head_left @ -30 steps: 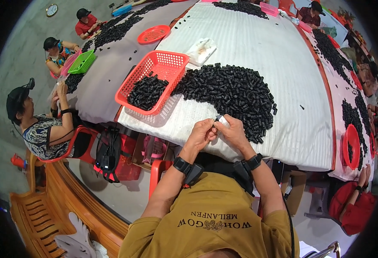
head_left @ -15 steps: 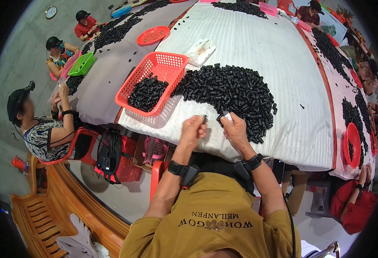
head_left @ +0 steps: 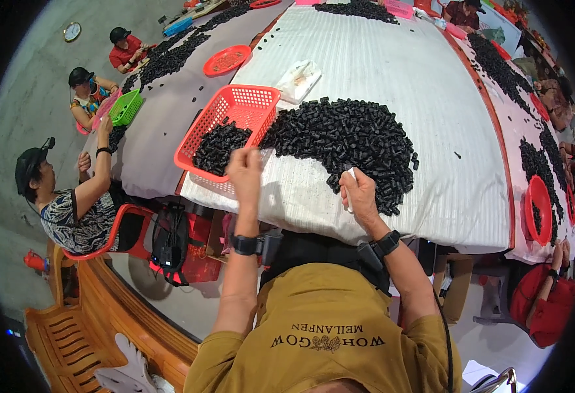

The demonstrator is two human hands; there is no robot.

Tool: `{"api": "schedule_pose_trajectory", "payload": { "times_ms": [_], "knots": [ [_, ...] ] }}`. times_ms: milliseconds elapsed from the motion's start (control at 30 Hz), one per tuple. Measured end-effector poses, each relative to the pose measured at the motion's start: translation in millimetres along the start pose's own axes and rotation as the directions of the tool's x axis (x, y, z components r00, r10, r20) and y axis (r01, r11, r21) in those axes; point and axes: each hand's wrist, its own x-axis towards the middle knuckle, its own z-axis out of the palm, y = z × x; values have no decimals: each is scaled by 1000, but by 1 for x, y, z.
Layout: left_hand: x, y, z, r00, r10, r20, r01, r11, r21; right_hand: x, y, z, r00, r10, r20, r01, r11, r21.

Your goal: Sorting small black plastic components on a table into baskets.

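Observation:
My left hand (head_left: 245,171) hangs over the near right corner of a red plastic basket (head_left: 256,105), its fingers smeared by motion; whether anything is in them is hidden. Short black cylindrical pieces (head_left: 220,145) fill part of the basket. Closed around a slim white-handled tool (head_left: 349,191), my right hand (head_left: 364,195) stays at the near edge of a big heap of the same black pieces (head_left: 353,134). The tool's working end cannot be made out.
A white striped cloth (head_left: 457,196) covers the table. Behind the basket lie a white tissue-like packet (head_left: 299,81) and a red round tray (head_left: 227,60). Co-workers sit at the left, one close by (head_left: 71,203), near a green basket (head_left: 126,107). A red bowl (head_left: 538,208) stands at the right.
My left hand has moved left and away from the right, from the bare cloth to the basket's corner. The right hand stays near the heap, its tool turned more upright.

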Motion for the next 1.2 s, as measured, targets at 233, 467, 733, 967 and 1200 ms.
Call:
{"api": "schedule_pose_trajectory", "payload": {
  "times_ms": [233, 467, 733, 967, 1200],
  "knots": [
    [-63, -13, 80, 840, 97, 534, -349, 850, 395, 0, 2, -1, 1000, -9, 0, 9, 999, 43],
    [-74, -19, 88, 807, 107, 581, -453, 742, 493, 2, 4, -1, 999, -38, 18, 37, 999, 5],
    [-75, -20, 91, 821, 112, 559, -449, 732, 513, 2, 5, 0, 999, -37, 10, 37, 999, 4],
    [-73, -13, 66, 642, -521, 563, 662, 746, -65, 2, 2, -1, 1000, -24, -6, 24, 1000, -21],
    [-77, -27, 53, 437, -414, 798, 899, 194, -391, 2, 7, 1, 998, -54, 41, 56, 997, -60]
  ]
}}
